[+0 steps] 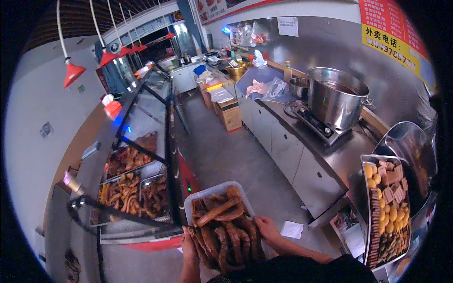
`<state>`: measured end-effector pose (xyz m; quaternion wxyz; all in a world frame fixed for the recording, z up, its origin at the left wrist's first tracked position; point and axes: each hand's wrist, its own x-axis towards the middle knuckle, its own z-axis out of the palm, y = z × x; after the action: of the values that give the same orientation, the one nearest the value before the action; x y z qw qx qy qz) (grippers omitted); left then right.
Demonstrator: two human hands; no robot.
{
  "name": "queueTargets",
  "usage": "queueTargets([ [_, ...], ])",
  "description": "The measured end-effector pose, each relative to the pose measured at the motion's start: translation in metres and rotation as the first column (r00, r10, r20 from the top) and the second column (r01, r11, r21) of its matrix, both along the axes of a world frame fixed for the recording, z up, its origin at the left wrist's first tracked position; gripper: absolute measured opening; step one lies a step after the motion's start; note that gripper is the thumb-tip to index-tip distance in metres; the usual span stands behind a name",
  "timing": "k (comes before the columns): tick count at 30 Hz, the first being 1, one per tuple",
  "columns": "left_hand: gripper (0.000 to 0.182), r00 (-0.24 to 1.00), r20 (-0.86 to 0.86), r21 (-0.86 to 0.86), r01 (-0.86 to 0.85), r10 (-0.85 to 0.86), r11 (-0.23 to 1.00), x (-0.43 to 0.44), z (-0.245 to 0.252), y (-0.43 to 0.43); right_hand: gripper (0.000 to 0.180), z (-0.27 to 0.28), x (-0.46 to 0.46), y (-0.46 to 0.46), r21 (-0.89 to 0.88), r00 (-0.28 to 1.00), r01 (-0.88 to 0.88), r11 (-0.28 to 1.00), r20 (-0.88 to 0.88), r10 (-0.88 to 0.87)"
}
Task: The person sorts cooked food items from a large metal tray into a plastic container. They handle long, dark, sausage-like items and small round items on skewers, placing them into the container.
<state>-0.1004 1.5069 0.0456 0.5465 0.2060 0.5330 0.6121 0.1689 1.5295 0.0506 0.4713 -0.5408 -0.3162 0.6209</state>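
Observation:
A translucent plastic tub (pixel 218 187) filled with browned, braised meat pieces (pixel 226 237) is held in front of my body, above the floor. My left hand (pixel 189 247) grips its left side and my right hand (pixel 269 228) its right side near the middle. The lower end of the tub is partly hidden by a dark sleeve. To the left stands a glass display case with a black frame (pixel 169 141), holding metal trays of cooked meat (pixel 124 194).
A large steel pot (pixel 336 99) sits on an induction cooker (pixel 315 123) on the right counter. Nearer, a metal tray (pixel 370 212) holds eggs and sliced brown food. Cardboard boxes (pixel 230 115) stand along the aisle, and a white paper (pixel 292 229) lies on the floor.

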Motion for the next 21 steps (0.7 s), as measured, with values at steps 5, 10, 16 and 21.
queueTargets([
  [5, 0.050, 0.992, -0.065, -0.077, 0.103, -0.108, 0.992, 0.005, -0.029, 0.143, 0.031, -0.042, 0.027, 0.105, -0.056, 0.998, 0.051, 0.997, 0.047, -0.049],
  [10, 0.054, 0.994, 0.046, -0.038, 0.105, -0.103, 0.994, 0.055, -0.021, 0.280, 0.030, -0.072, 0.066, 0.246, 0.118, 0.988, 0.050, 0.992, 0.139, -0.067],
  [16, 0.051, 0.995, 0.029, -0.078, 0.097, -0.095, 0.992, 0.043, -0.031, 0.424, 0.028, -0.041, 0.072, 0.388, 0.085, 0.992, 0.000, 0.996, 0.126, -0.010],
  [21, 0.051, 0.997, -0.063, -0.067, 0.049, -0.053, 0.997, 0.064, -0.021, 0.536, 0.033, -0.042, 0.079, 0.510, 0.089, 0.997, 0.037, 0.995, 0.059, -0.043],
])
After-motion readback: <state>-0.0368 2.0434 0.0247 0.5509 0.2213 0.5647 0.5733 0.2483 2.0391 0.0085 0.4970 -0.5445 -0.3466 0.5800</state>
